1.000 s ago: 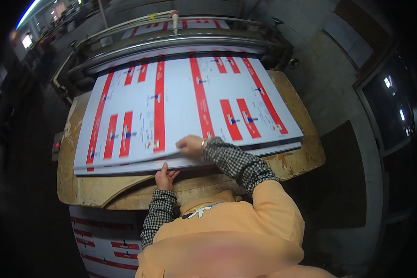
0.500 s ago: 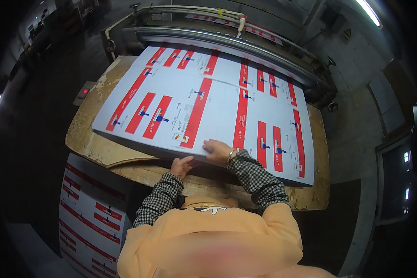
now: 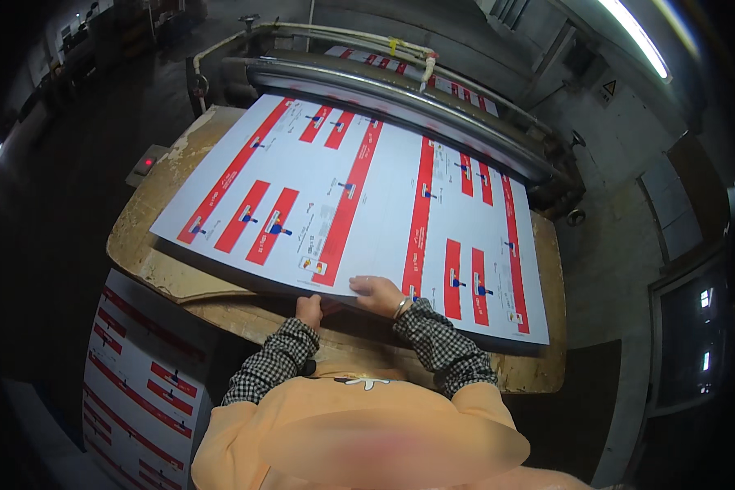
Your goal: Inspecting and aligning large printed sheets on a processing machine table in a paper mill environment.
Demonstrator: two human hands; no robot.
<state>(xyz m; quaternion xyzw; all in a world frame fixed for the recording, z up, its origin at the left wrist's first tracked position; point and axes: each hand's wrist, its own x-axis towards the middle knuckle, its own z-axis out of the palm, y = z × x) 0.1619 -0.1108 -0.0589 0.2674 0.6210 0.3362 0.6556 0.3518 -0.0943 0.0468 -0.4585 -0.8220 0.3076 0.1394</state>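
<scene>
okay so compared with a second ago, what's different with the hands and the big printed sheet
The view has swung, so the printed sheet now lies at a slant across the wooden table; whether the sheet itself slid cannot be told. The right hand stays flat on the sheet's near edge, and the left hand stays at that edge just below it. Nothing was picked up or let go. The stack of printed sheets at lower left stays put.

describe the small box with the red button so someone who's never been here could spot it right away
Start at the big wooden worktable that carries the stack of red-and-white printed sheets in front of the long metal roller. Off the table's far left corner sits a small grey switch box. It is the only thing there with a red button.
</scene>
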